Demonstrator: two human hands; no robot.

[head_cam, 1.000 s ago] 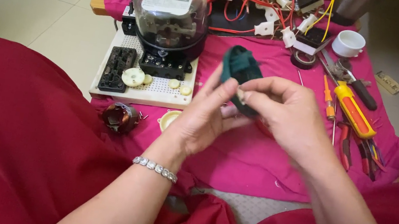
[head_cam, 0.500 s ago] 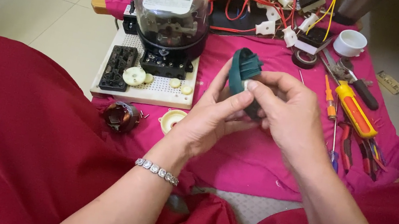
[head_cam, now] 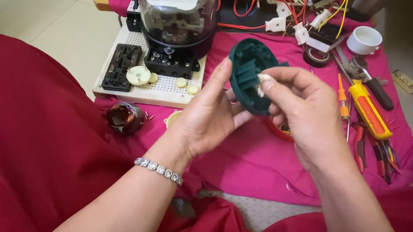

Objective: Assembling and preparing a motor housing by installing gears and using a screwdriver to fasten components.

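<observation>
Pink cloth covers the low desk, cluttered with an electricity meter and screwdrivers beyond the fingers. Left hand cradles a dark green round housing from behind, above the cloth; right hand pinches a small white piece at its inner face. Best kept tilted toward the eyes, grip steady, piece pressed squarely.

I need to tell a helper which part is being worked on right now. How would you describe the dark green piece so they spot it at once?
Start at the big glass-domed meter on the white perforated board. Just right of it, above the pink cloth, the left hand and right hand hold a round dark green plastic housing tilted up. It is the only teal-green piece, ribbed inside, with a small white bit pinched at it.
</observation>
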